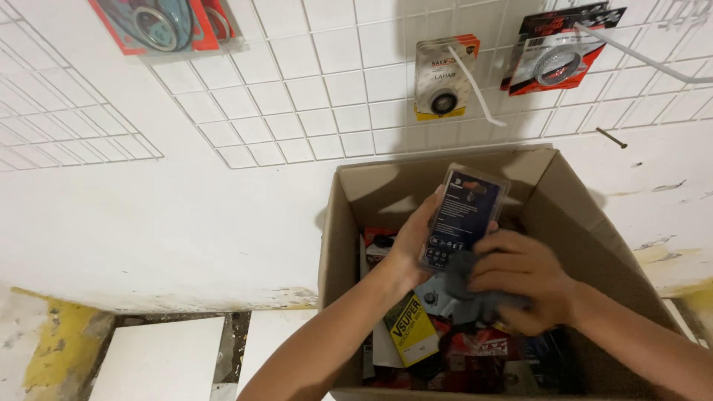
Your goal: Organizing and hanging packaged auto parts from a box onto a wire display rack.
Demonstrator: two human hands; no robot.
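Note:
My left hand (pixel 410 245) holds a flat dark blister pack (pixel 462 217) upright over an open cardboard box (pixel 338 245). My right hand (pixel 520 281) is closed around a grey cloth (pixel 462 273) pressed against the pack's lower edge. Inside the box lie several packaged parts, among them a yellow and black pack (pixel 410 330) and red packs (pixel 479 349).
A white wire grid (pixel 297 111) hangs on the white wall behind the box, with packaged parts on hooks: red ones at the top left (pixel 160 26), a yellow one (pixel 444 74) and a red-black one (pixel 557 52). White tiles (pixel 160 364) lie on the floor to the left.

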